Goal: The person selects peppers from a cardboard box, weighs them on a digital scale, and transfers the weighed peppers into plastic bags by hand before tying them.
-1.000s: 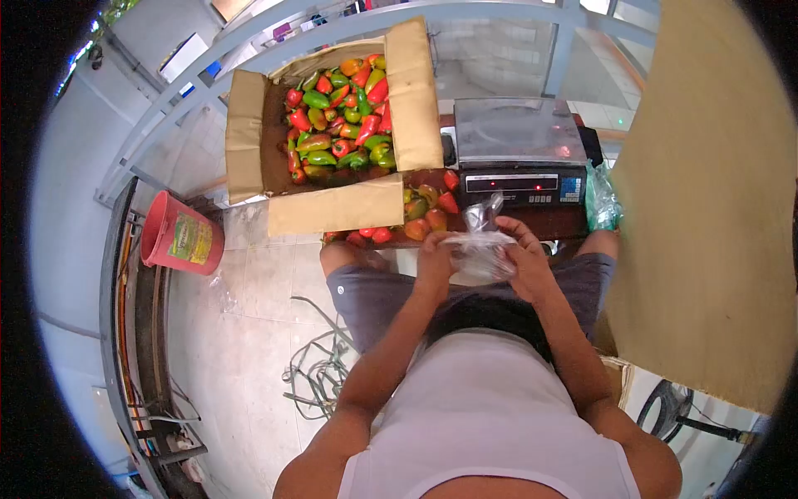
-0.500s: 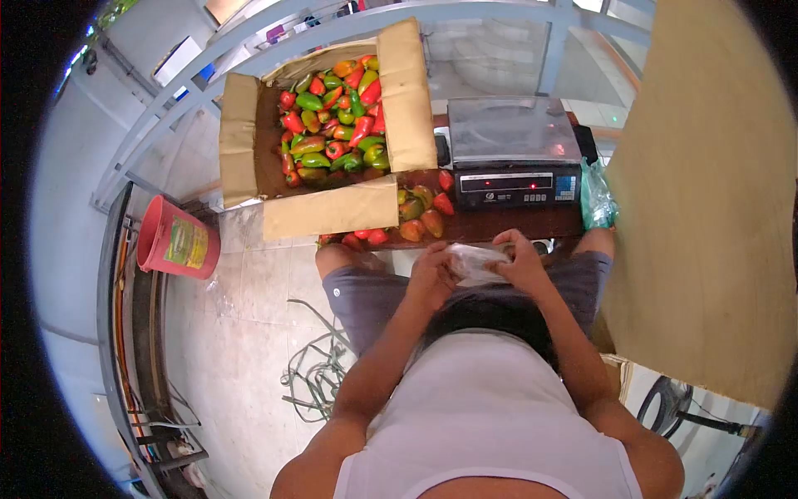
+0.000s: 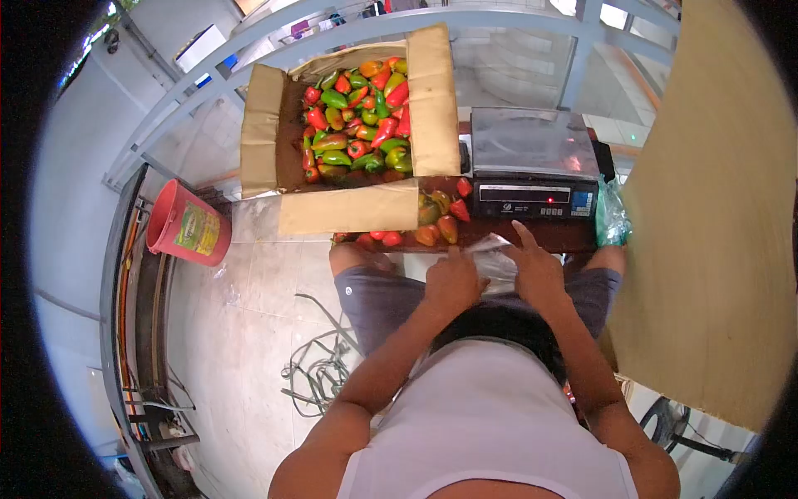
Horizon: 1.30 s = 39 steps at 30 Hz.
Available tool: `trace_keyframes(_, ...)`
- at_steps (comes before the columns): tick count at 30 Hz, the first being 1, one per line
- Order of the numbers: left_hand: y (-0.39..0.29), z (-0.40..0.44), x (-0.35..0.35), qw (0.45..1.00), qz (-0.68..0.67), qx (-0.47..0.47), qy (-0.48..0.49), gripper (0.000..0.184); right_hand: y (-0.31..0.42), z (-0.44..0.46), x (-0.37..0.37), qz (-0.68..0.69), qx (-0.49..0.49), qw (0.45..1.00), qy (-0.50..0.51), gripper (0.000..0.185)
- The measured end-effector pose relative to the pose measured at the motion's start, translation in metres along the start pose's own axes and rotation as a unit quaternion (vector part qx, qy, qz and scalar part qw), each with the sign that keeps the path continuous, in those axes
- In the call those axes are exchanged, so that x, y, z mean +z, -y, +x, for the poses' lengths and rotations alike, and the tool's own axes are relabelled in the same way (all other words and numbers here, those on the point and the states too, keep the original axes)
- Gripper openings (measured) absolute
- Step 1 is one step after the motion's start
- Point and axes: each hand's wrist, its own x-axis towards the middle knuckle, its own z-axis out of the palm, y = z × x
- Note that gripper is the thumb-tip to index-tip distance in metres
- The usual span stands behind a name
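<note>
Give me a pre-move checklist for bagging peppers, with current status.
1. Left hand and right hand both at the clear bag: ok.
2. Bag mouth fully open: cannot tell, film too blurred.
3. Flaps of the box folded out, peppers exposed: ok.
4. Scale showing a light: ok, red one lit.
5. Weight reading legible: cannot tell.
6. Green strap tidied off the floor: not ok, loose tangle.

reddish-brown table — loose peppers beside a digital scale
</note>
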Motion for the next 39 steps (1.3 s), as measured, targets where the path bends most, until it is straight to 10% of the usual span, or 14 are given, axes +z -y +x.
trace_keyframes(4, 0.038, 0.019, -0.042, 0.958, -0.172, 0.151, 0.175, 0.026, -0.060, -0.003, 0.023, 0.109, -0.015, 0.993, -0.044, 0.052)
trace_keyframes(6, 0.088, 0.042, -0.071, 0.825, -0.498, 0.235, 0.130, 0.019, -0.100, -0.009, 0.034, 0.137, -0.008, 0.983, -0.121, 0.055)
trace_keyframes(9, 0.148, 0.102, -0.139, 0.931, -0.328, 0.091, -0.129, 0.042, -0.133, -0.014, 0.015, 0.173, 0.101, 0.972, -0.120, 0.051)
trace_keyframes(11, 0.162, 0.136, -0.157, 0.993, -0.078, 0.071, -0.058, 0.063, -0.150, -0.010, 0.011, 0.173, 0.143, 0.964, -0.143, 0.049)
trace_keyframes(15, 0.167, 0.189, -0.116, 0.998, 0.002, 0.001, 0.070, 0.086, -0.200, -0.010, 0.068, 0.137, 0.134, 0.963, -0.190, 0.047)
trace_keyframes(34, 0.189, 0.177, -0.158, 0.963, -0.069, -0.060, 0.255, 0.088, -0.184, -0.014, 0.085, 0.087, 0.129, 0.973, -0.168, 0.040)
trace_keyframes(39, 0.202, 0.155, -0.167, 0.967, -0.215, -0.038, 0.130, 0.077, -0.183, -0.013, 0.087, 0.082, 0.125, 0.975, -0.165, 0.042)
